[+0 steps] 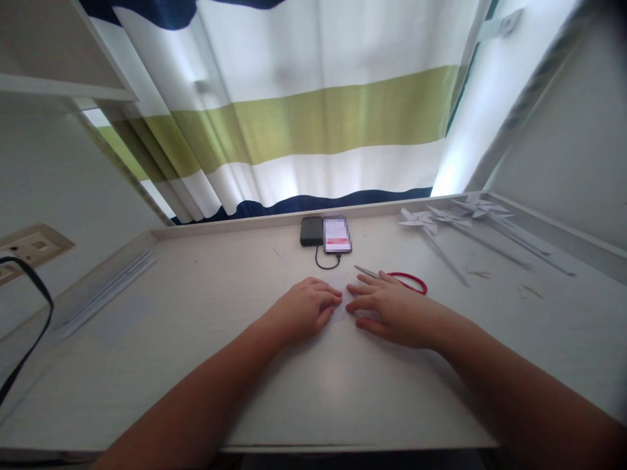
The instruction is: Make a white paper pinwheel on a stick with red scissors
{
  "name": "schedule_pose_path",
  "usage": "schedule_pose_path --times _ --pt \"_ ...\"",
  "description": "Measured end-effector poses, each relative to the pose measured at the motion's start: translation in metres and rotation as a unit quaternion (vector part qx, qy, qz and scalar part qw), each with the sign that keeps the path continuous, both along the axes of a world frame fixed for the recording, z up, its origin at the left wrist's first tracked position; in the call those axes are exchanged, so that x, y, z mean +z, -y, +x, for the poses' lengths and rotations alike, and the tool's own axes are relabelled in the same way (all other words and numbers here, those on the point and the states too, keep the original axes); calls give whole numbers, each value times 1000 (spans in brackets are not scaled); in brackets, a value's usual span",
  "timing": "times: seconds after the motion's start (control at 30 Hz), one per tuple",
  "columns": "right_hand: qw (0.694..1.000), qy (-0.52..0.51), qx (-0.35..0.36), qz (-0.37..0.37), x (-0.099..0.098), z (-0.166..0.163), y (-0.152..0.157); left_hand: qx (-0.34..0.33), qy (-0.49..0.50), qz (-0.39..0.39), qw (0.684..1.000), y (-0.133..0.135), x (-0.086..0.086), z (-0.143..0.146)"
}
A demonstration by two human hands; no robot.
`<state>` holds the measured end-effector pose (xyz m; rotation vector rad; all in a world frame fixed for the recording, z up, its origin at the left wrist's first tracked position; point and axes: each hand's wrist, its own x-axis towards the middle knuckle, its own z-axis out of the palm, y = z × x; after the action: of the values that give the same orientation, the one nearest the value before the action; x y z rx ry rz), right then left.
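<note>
Both my hands rest on the white desk, fingertips almost meeting at the middle. My left hand has its fingers curled down and pressed together on a small pale piece of paper that is barely visible between the hands. My right hand lies flatter, its fingers stretched toward the same paper. Just behind my right hand lie scissors with red handles, blades pointing left.
A phone and a dark power bank, joined by a cable, lie near the back edge. Several white paper pinwheels on sticks lie at back right. Thin paper strips lie at left. A striped curtain hangs behind; a wall socket at left.
</note>
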<state>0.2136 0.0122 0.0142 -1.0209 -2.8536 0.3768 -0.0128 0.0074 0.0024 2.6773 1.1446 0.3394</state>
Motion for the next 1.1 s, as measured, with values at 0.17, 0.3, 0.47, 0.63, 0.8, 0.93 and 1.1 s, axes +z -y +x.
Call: schedule_pose_path --times 0.17,0.3,0.47,0.63,0.8,0.93,1.1 --pt "998 9 -35 -56 2 0 2 2 7 -15 1000 -1 1 -1" --pt "996 0 -46 -70 2 -1 1 2 12 -24 1000 1 4 -1" --pt "997 -26 -43 -64 2 -3 1 6 27 -22 999 4 5 -2" --pt "996 -48 -51 -55 5 -5 3 6 56 1 998 4 2 -3" --pt "996 -37 -53 -53 8 -5 3 4 63 4 998 5 1 -4" --pt "997 -42 -51 -44 7 -4 2 6 60 -4 998 5 2 -5" --pt "997 -55 -43 -34 3 -6 2 1 72 -10 997 7 1 -5"
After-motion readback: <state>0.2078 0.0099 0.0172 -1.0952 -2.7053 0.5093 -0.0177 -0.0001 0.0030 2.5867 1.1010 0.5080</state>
